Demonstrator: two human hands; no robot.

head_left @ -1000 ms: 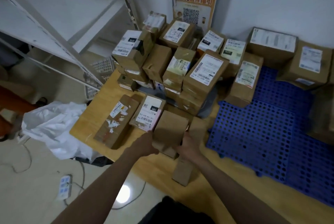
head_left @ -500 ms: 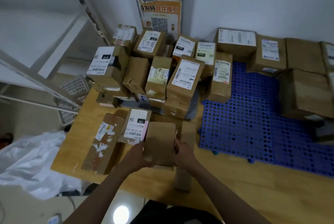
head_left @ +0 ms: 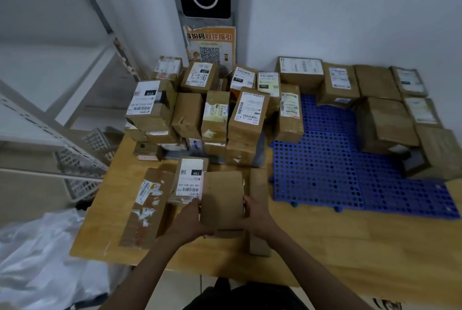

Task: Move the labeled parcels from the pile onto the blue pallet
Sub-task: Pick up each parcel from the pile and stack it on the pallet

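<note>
Now gripped on both sides by the hands (head_left: pixel 225 217), box (head_left: pixel 221 199) raised off the tabletop (head_left: pixel 325 239), plain face turned up, beside the 15H parcel (head_left: pixel 190 179).

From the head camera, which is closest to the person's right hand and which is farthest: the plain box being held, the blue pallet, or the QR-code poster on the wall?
1. Plain box: held in the right hand, touching it.
2. Blue pallet: on the table, to that hand's right.
3. QR-code poster: on the far wall, behind the pile.
</note>
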